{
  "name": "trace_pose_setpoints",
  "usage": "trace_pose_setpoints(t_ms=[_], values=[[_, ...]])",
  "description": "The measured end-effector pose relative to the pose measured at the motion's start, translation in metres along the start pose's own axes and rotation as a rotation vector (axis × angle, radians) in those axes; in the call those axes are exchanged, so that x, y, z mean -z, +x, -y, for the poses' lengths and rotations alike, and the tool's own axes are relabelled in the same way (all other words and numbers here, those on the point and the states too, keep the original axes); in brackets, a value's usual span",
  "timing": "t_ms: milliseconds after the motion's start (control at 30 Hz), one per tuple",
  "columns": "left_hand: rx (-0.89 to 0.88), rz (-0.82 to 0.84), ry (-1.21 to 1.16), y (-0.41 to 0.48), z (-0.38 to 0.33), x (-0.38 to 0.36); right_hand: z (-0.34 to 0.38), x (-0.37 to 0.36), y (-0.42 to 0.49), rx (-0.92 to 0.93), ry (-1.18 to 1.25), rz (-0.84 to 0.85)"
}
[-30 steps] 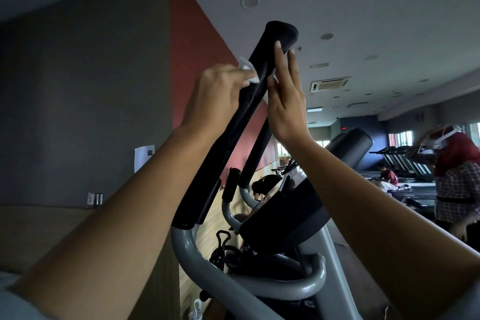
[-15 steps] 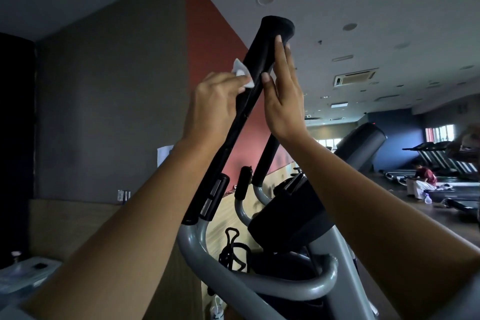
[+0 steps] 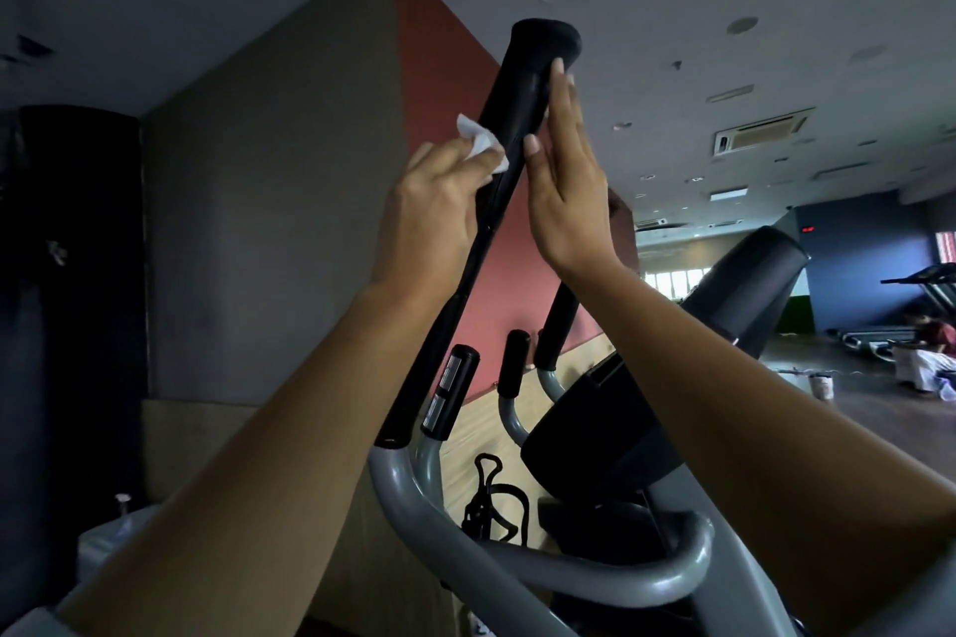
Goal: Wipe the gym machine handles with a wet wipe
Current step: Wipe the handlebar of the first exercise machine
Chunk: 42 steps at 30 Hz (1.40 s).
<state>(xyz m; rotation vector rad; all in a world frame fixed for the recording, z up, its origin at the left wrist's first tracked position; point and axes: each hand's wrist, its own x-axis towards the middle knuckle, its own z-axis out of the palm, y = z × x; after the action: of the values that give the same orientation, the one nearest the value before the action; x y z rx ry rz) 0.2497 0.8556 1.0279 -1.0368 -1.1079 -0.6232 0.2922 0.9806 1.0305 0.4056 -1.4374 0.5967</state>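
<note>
Dim gym, red wall behind: left grip curls round the wipe, seemingly pressing it on the raised black handle; right grip flat, fingers straight against its other side

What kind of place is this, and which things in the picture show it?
Most likely a gym. The tall black handle belongs to a grey-framed exercise machine with a console, and treadmills stand at the far side of a large open room.
</note>
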Motion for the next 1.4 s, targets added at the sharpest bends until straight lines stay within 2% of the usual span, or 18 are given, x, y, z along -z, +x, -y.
trace_pose_setpoints(t_ms=[200,467,633,900,1033,1133,1300,1400], values=[[0.094,-0.093,-0.099,0.028,-0.005,-0.004,0.001,-0.003,0.0,0.006,0.011,0.002],[0.129,-0.027,-0.117,0.003,0.002,0.01,0.002,-0.005,-0.004,-0.007,0.023,0.023],[0.242,-0.118,-0.192,0.039,0.003,0.002,0.003,-0.008,-0.006,-0.016,0.031,0.007],[0.272,-0.061,-0.264,0.006,0.013,0.006,0.003,-0.008,-0.011,-0.028,0.042,0.03],[0.392,-0.054,-0.377,0.029,0.01,0.006,0.006,-0.012,-0.014,-0.037,0.055,0.015],[0.405,-0.044,-0.379,0.041,0.008,0.001,0.008,-0.015,-0.015,-0.051,0.074,-0.001],[0.423,-0.01,-0.349,-0.019,0.017,0.008,0.008,-0.015,-0.021,-0.058,0.093,-0.002],[0.371,-0.033,-0.237,-0.055,0.017,0.016,0.007,-0.017,-0.025,-0.062,0.101,0.001]])
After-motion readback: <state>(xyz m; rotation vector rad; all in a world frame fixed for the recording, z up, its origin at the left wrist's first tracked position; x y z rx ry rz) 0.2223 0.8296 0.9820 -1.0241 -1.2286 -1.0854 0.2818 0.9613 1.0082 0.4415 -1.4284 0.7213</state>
